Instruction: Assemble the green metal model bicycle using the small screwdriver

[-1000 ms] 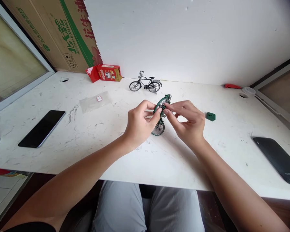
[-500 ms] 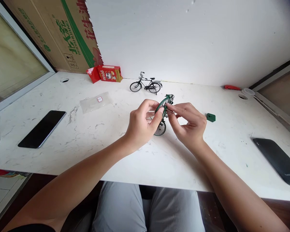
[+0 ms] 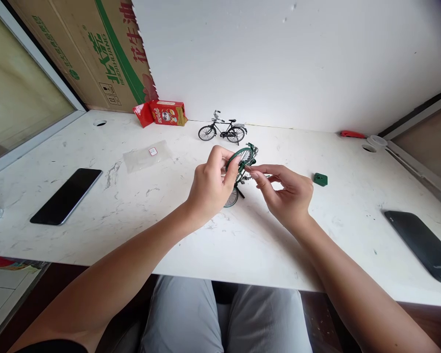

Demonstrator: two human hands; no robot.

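A small green model bicycle is held tilted above the white marble table, one wheel up and the other near the tabletop. My left hand is closed around its upper wheel and frame. My right hand pinches a tiny part at the bicycle's middle with thumb and forefinger; what it pinches is too small to make out. A finished black model bicycle stands upright farther back near the wall. A small green piece lies to the right of my right hand.
A black phone lies at the left and a dark phone at the right edge. A clear plastic bag, a red carton, a cardboard box and a red tool sit around the back.
The green bicycle shifted slightly left and tilted, its lower wheel swinging left. My right hand's fingers moved from the upper wheel to a spot lower on the frame.
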